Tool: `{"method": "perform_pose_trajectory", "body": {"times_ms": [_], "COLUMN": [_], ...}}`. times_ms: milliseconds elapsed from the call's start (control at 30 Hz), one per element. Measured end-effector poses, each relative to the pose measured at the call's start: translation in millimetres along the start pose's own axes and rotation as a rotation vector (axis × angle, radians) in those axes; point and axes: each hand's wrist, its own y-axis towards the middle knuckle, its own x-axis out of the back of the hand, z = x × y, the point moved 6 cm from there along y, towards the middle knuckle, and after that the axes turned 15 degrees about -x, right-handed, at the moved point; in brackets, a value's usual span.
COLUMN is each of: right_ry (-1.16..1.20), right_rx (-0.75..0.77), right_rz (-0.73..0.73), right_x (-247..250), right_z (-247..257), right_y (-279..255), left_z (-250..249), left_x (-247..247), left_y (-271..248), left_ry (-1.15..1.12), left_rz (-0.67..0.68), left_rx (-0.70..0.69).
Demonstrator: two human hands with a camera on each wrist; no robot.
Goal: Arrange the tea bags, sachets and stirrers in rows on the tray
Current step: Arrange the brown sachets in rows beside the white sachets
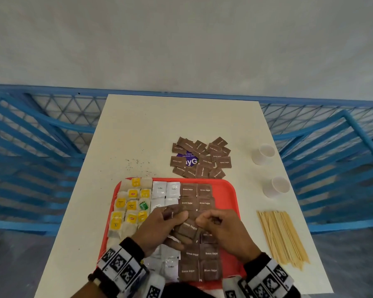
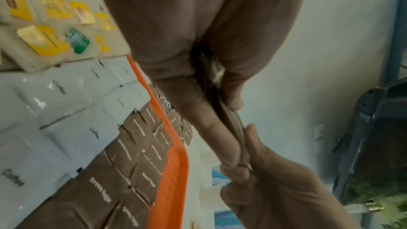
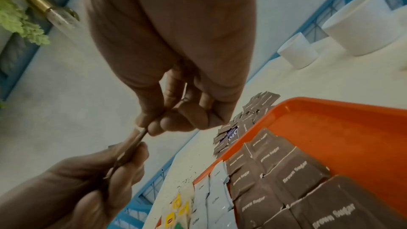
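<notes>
Both hands hover over the middle of the red tray (image 1: 229, 191). My left hand (image 1: 174, 216) grips a small stack of brown sugar sachets (image 1: 188, 227). My right hand (image 1: 205, 221) pinches the same stack at its other end. In the left wrist view the stack (image 2: 230, 124) shows edge-on between the thumb and fingers of my left hand (image 2: 231, 111). In the right wrist view my right hand (image 3: 149, 128) pinches the thin edge of the stack (image 3: 132, 145). On the tray lie tea bags (image 1: 131, 205) at the left, white coffee sachets (image 1: 166, 190) in the middle, and brown sugar sachets (image 1: 196, 196) in two columns.
A loose pile of brown sugar sachets (image 1: 200, 158) lies on the white table beyond the tray, over a purple sticker. Wooden stirrers (image 1: 282, 237) lie bunched right of the tray. Two white paper cups (image 1: 264, 153) (image 1: 276, 187) lie near the right edge. Dark crumbs dot the table.
</notes>
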Motion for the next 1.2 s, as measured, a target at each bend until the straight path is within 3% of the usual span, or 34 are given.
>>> {"method": "perform_pose_trajectory", "body": {"times_ms": [133,233,400,633,733,833,933,1200], "right_ry": [0.068,0.156,0.087,0.075,0.117,0.138,0.076,-0.058], "right_rx": [-0.035,-0.107,-0.142,-0.143,-0.213,-0.290,-0.323,-0.453], "right_rz": [0.020,0.132,0.169,0.048,0.019,0.014,-0.119,-0.196], "right_x": [4,-5,-18,-22,-16,-5,15,21], "right_z": [-2,-4,-16,-20,-28,-31,-31,-33], "right_y": [3,1,0,18,38,64,97,165], "left_z": [-2,3,12,24,26,30,37,45], "left_x": [2,7,19,21,26,41,58,65], "left_y": [-1,0,-5,-6,-3,0,-2,-8], "left_ry": [-0.025,0.002,-0.020,-0.024,0.018,0.045,0.010,-0.035], "left_rz": [-0.003,-0.049,-0.122,-0.154,-0.173,-0.240,-0.335,-0.258], "left_rx": [-0.002,-0.016,0.003,0.031,0.024,0.035,0.061,0.202]}}
